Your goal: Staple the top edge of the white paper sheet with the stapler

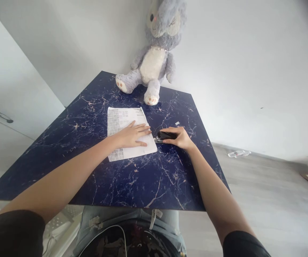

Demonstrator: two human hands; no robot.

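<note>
The left arm (68, 180) is stretched from the lower left of the frame toward its centre, where the left hand (132, 137) is laid palm down, with the fingers spread and pointed right; the right arm (218, 189) is extended from the lower right, and the right hand (180, 138) is closed in a grip just right of centre, fingertips directed left, thumb set below

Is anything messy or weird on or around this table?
Two stray bits look odd: a small white scrap loose on the dark blue marble-patterned table, apart from the printed white paper, and a clear plastic-looking item left on the grey floor near the white wall. Nothing looks spilled.
</note>
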